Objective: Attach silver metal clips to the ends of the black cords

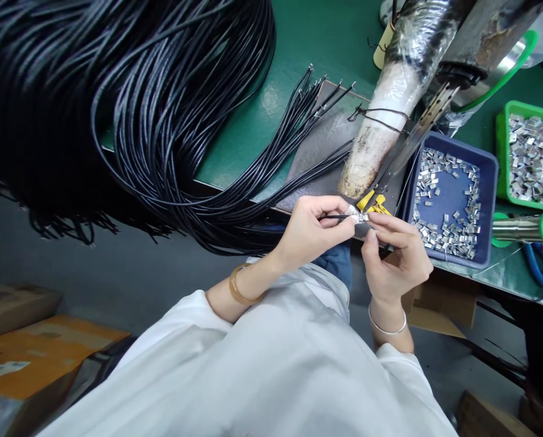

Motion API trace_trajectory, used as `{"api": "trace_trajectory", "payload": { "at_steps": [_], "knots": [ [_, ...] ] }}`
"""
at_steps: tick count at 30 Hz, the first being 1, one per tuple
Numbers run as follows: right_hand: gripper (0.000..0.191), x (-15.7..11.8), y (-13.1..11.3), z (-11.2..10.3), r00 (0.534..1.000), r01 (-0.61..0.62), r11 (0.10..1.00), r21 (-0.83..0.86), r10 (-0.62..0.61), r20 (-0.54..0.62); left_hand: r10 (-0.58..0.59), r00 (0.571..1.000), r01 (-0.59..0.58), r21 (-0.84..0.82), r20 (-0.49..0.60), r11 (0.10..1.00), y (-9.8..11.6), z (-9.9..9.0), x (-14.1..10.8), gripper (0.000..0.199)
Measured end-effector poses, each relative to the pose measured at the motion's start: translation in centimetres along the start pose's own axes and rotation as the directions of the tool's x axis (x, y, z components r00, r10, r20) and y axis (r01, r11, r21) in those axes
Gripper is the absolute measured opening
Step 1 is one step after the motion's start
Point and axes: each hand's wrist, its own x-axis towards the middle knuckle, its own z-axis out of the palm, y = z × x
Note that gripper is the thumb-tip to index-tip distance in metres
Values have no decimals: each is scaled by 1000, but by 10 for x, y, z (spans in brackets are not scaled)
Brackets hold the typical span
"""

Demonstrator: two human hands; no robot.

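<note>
My left hand (314, 227) is closed, with thumb and fingers pinching the end of a black cable (333, 216). At the cable's tip sits a small silvery metal connector (361, 217), partly covered by the left fingertips. My right hand (396, 252) meets the connector from the other side, its bent fingers at the far end and its thumb just below. Right behind the hands lie yellow plastic parts (377, 203), under the lower end of a stained white tube (366, 145). More black cables (293, 130) with bared metal ends rest on a grey plate (319, 145).
A large pile of black cables (162, 91) covers the left side of the green table (298, 30). On the right stand a blue tray (451, 197) and a green tray (503, 152) of small metal pieces. A solder spool (519, 229) lies near the edge. Cardboard boxes (48, 346) are below.
</note>
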Motion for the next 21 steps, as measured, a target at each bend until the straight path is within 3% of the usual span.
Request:
{"api": "trace_trajectory", "payload": {
  "at_steps": [6,12,21],
  "knots": [
    [21,-1,2,-1,998,65,989,-132,-64,6,32,999,-32,5,-7,999,0,3,0,10],
    [23,3,-1,-1,996,87,979,-184,-89,-6,134,989,-126,113,-67,986,-2,4,-1,10],
    [22,-6,3,-2,985,170,967,-189,-167,31,-55,998,56,-18,31,998,-2,-2,-3,11]
  ]
}}
